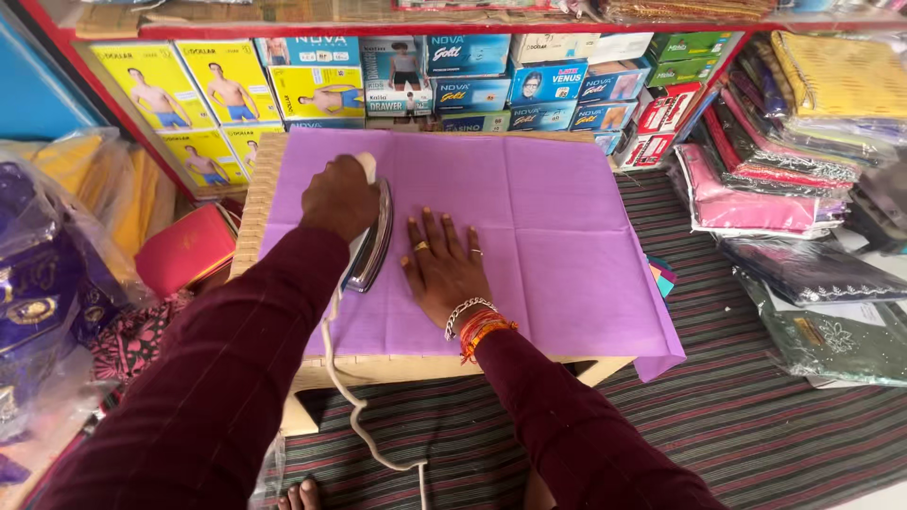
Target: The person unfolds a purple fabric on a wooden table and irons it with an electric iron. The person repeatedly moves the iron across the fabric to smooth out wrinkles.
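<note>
Stacking up behind the low wooden table [283, 378], shelves [132, 123] hold flat cardboard boxes [312, 80], yellow & blue; clear bags w/ folded fabric [756, 179] pile at right. Left hand [338, 198] is clenched round the handle of an iron [370, 247], which sits on purple cloth [557, 217] spread over the table. Right hand [442, 266] lies flat, fingers spread, pressing the cloth just beside the iron.

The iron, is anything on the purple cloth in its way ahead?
Nothing visible lies ahead of the iron, held by the left hand. The purple cloth is bare there; the right hand presses flat beside it.
</note>
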